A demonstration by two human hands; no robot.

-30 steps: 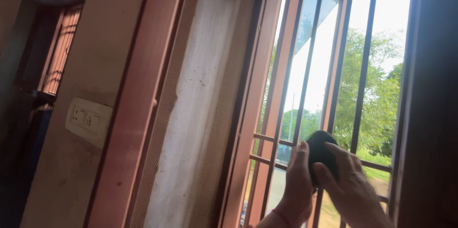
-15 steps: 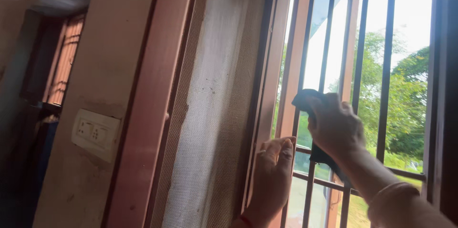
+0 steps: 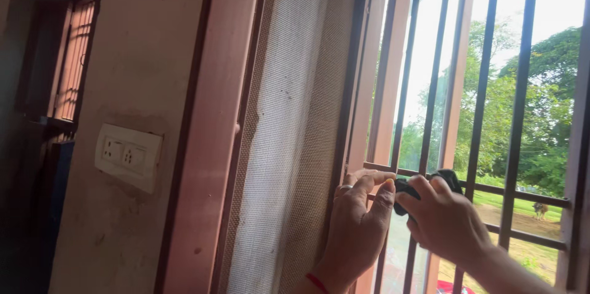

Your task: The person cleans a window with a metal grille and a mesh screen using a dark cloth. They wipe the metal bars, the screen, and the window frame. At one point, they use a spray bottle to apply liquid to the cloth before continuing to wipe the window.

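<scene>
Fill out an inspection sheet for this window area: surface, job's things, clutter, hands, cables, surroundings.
Surface: window grille of dark vertical bars with crossbars; reddish frame beside it.
Job's things: dark cloth bunched against the bars at a crossbar.
Clutter: nothing seen.
Hands: right hand closed on the cloth; left hand rests on the frame edge next to the mesh screen, a red thread at its wrist.
Cables: nothing seen.
Surroundings: pale switch plate on the wall at left; second barred window further back; trees and grass outside.
</scene>
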